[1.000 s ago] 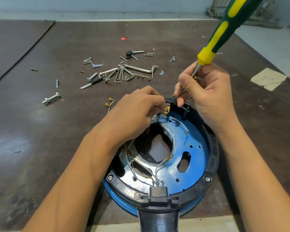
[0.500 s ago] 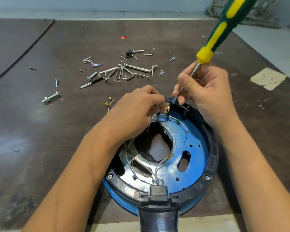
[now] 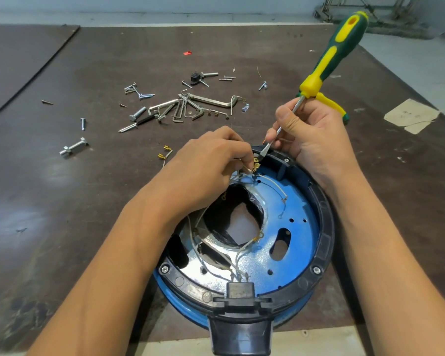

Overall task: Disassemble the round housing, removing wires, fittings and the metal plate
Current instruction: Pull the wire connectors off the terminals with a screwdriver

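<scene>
Round housing (image 3: pixel 326 242), blue inside a black rim, sits at the near edge of the dark table (image 3: pixel 62 201). Off to the left lie loose bolts (image 3: pixel 73 147) and hex keys (image 3: pixel 180 109). At the housing's far rim the left hand (image 3: pixel 208 165) pinches thin wires (image 3: pixel 275 185) by a brass terminal (image 3: pixel 256 166). The right hand (image 3: pixel 316 140) grips a green-and-yellow screwdriver (image 3: pixel 329 57) by its shaft, tip just beside that terminal. Far right, a paper scrap (image 3: pixel 411 115) has marks too faint to read.

Workshop: worn bench (image 3: pixel 62 227) strewn with screws (image 3: pixel 83 123), hex keys (image 3: pixel 211 101).
</scene>
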Available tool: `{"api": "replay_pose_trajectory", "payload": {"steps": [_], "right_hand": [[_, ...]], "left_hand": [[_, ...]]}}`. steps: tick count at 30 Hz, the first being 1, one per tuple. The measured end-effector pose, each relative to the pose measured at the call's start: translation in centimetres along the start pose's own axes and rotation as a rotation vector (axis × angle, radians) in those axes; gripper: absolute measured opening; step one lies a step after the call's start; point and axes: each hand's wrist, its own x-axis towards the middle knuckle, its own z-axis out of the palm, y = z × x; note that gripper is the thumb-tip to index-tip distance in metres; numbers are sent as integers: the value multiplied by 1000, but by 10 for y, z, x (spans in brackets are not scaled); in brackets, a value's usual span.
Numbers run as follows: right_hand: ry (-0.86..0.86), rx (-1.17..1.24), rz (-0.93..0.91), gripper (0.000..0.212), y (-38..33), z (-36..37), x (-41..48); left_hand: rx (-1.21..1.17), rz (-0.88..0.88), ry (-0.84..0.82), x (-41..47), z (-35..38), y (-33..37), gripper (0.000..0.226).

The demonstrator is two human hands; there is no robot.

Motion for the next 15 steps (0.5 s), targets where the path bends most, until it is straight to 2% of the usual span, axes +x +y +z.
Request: {"api": "replay_pose_trajectory", "payload": {"steps": [9,15], "right_hand": [[9,-27,-105,12,-4,2,-5],[-6,-45,-61,15,-5,4,-5]], "left_hand": [[-56,-17,18,-1,-1,0,23],[-69,-24,26,-1,0,1,24]]}}
